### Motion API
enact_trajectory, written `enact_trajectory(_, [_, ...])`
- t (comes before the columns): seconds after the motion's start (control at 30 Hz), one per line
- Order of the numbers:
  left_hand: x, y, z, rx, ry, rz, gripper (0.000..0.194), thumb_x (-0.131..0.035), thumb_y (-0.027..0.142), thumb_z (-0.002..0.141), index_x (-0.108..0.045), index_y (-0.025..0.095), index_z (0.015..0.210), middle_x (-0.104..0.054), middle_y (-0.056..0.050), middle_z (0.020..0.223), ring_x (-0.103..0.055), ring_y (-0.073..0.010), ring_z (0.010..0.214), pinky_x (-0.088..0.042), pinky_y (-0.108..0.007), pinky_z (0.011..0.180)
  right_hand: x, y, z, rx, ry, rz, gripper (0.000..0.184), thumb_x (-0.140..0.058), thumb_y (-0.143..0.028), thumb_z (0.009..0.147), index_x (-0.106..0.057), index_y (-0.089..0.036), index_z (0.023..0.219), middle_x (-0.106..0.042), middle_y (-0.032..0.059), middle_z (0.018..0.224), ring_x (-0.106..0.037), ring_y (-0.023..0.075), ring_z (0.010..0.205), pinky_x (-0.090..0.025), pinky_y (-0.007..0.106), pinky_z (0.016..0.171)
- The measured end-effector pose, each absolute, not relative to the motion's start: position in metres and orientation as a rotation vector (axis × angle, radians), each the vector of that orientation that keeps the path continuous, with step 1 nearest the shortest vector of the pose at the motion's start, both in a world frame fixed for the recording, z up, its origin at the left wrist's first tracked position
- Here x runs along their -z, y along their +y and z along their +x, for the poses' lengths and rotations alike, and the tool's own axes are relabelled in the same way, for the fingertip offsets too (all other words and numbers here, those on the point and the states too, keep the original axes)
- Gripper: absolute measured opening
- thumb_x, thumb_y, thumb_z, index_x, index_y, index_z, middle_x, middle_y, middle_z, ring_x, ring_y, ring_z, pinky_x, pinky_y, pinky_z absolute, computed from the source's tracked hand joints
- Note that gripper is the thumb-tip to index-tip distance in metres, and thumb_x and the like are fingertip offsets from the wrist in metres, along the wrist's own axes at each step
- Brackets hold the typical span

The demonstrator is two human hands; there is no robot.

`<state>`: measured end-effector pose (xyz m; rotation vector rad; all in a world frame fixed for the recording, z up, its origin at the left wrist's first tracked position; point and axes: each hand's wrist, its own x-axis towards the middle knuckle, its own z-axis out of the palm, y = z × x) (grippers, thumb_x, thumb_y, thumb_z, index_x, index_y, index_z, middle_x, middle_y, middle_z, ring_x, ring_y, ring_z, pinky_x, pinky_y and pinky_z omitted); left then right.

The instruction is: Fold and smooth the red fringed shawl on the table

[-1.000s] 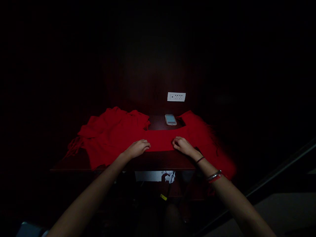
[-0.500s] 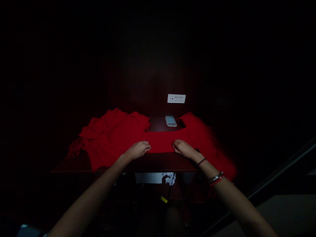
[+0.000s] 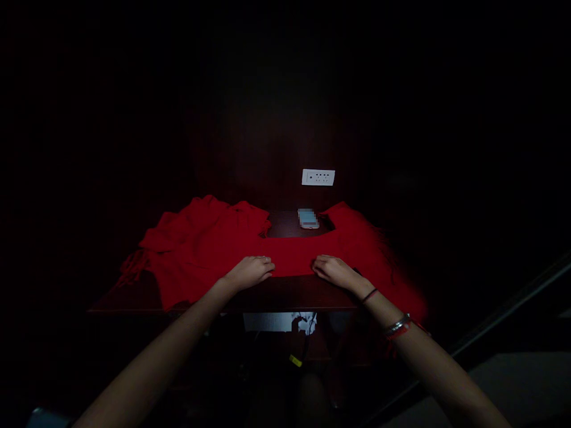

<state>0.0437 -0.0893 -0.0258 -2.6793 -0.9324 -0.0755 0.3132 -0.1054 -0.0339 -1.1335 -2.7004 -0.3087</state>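
Observation:
A long red scarf (image 3: 214, 244) with a fringed end lies across a dark wooden table (image 3: 285, 294). Its left part is bunched up and its right part hangs off the table's right side. My left hand (image 3: 250, 271) and my right hand (image 3: 332, 270) rest on the near edge of the flat middle strip, a hand's width apart. Both have fingers curled and pinched on the cloth edge. My right wrist carries bracelets and a dark band.
A phone (image 3: 307, 218) lies at the back of the table, behind the scarf's middle. A white wall socket plate (image 3: 318, 177) is on the dark wall above it. Cables and a pale object show under the table (image 3: 279, 322). The room is very dark.
Both hands have slid slightly toward me along with the scarf's near edge. Nothing else has moved.

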Motion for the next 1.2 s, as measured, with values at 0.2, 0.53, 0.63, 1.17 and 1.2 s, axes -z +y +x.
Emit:
enact_trajectory(0.2, [0.015,-0.095,0.050,-0.036,-0.995,-2.660,0.021,-0.034,0.023,0.080,-0.053,0.021,0.089,-0.056,-0.005,0.087,-0.054,-0.0171,0.079,-0.041,-0.026,0.064,0.030,-0.106,0.312,0.309,-2.577,-1.132,0.026,-0.028,-0.025,0.086,-0.051,-0.015,0.080,-0.051,0.0048,0.075,-0.046,0.0122,0.069,-0.037,0.023,0.067])
enact_trajectory(0.53, [0.015,-0.095,0.060,-0.109,-1.082,-2.605,0.029,-0.034,0.010,0.074,-0.050,0.020,0.096,-0.055,-0.008,0.091,-0.055,-0.0201,0.078,-0.042,-0.029,0.060,0.036,-0.107,0.313,0.397,-2.569,-1.230,0.032,-0.023,-0.029,0.087,-0.051,-0.015,0.084,-0.053,0.0063,0.078,-0.048,0.0141,0.074,-0.037,0.028,0.074])
enact_trajectory(0.63, [0.012,-0.094,0.057,-0.076,-1.116,-2.576,0.029,-0.032,0.009,0.076,-0.050,0.020,0.096,-0.054,-0.007,0.094,-0.055,-0.0187,0.078,-0.042,-0.028,0.060,0.034,-0.107,0.314,0.406,-2.576,-1.259,0.033,-0.022,-0.030,0.088,-0.051,-0.015,0.084,-0.054,0.0063,0.079,-0.049,0.0141,0.074,-0.036,0.028,0.075])
enact_trajectory(1.17, [0.027,-0.109,0.030,0.069,-0.982,-2.690,0.018,-0.035,0.020,0.080,-0.052,0.019,0.083,-0.052,-0.004,0.083,-0.051,-0.0142,0.077,-0.041,-0.024,0.067,0.042,-0.123,0.313,0.549,-2.719,-1.211,0.024,-0.030,-0.023,0.086,-0.053,-0.016,0.087,-0.054,0.0060,0.084,-0.049,0.0145,0.077,-0.038,0.027,0.072])
enact_trajectory(1.2, [0.025,-0.109,0.028,0.073,-0.964,-2.719,0.018,-0.035,0.021,0.081,-0.053,0.019,0.083,-0.052,-0.003,0.083,-0.051,-0.0136,0.076,-0.041,-0.024,0.067,0.040,-0.124,0.315,0.512,-2.728,-1.185,0.025,-0.030,-0.024,0.086,-0.054,-0.016,0.086,-0.054,0.0060,0.084,-0.049,0.0144,0.077,-0.038,0.026,0.072])
